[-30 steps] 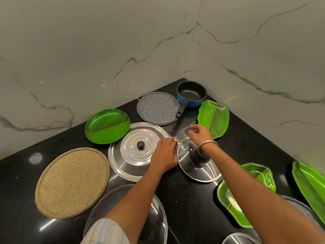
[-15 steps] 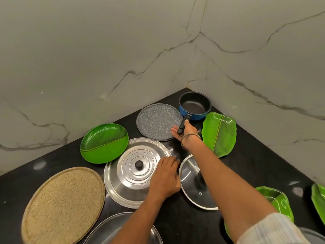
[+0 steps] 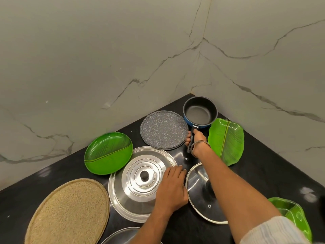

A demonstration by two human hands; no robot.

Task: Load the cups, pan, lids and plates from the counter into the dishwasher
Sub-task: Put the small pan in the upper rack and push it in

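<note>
A small blue pan [image 3: 200, 112] with a dark inside stands in the counter's far corner. My right hand [image 3: 196, 140] grips its black handle. My left hand [image 3: 173, 188] rests flat on the right rim of a large steel lid [image 3: 139, 184]. A glass lid [image 3: 202, 196] lies under my right forearm. A speckled grey plate [image 3: 163, 132] sits left of the pan. A round green plate [image 3: 108, 153] lies further left, and a green leaf-shaped plate [image 3: 226, 140] lies right of the pan.
The black counter [image 3: 263, 173] meets marble walls [image 3: 105, 59] at the corner. A woven beige round mat [image 3: 68, 213] lies at the near left. Another green dish [image 3: 295, 215] sits at the near right, and a second glass lid's rim [image 3: 119, 235] shows at the bottom edge.
My right hand left the glass lid, reached to the corner and closed round the pan's handle. My left hand stayed on the steel lid. The camera leaned forward.
</note>
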